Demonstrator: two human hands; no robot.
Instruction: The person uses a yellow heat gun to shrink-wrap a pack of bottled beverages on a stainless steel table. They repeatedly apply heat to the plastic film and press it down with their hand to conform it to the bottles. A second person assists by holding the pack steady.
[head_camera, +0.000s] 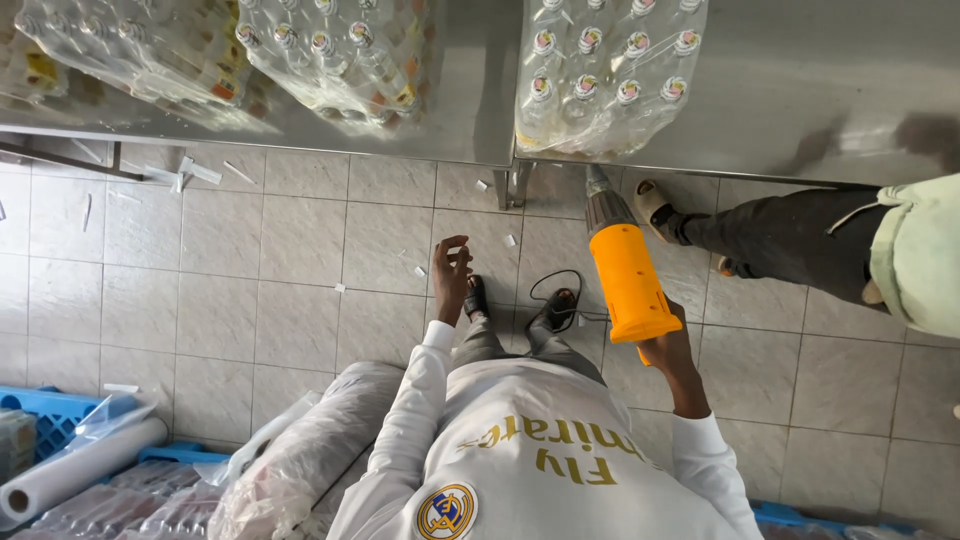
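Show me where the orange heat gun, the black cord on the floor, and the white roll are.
orange heat gun (628, 280), head view, middle of its orange body.
black cord (556, 283), head view, loop on the tiles.
white roll (85, 466), head view, middle of its length.

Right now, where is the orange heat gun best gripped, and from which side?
By its handle, from below the body, as the right hand grips it. The orange heat gun points its metal nozzle at the wrapped bottle pack, so the handle end is farthest from it.
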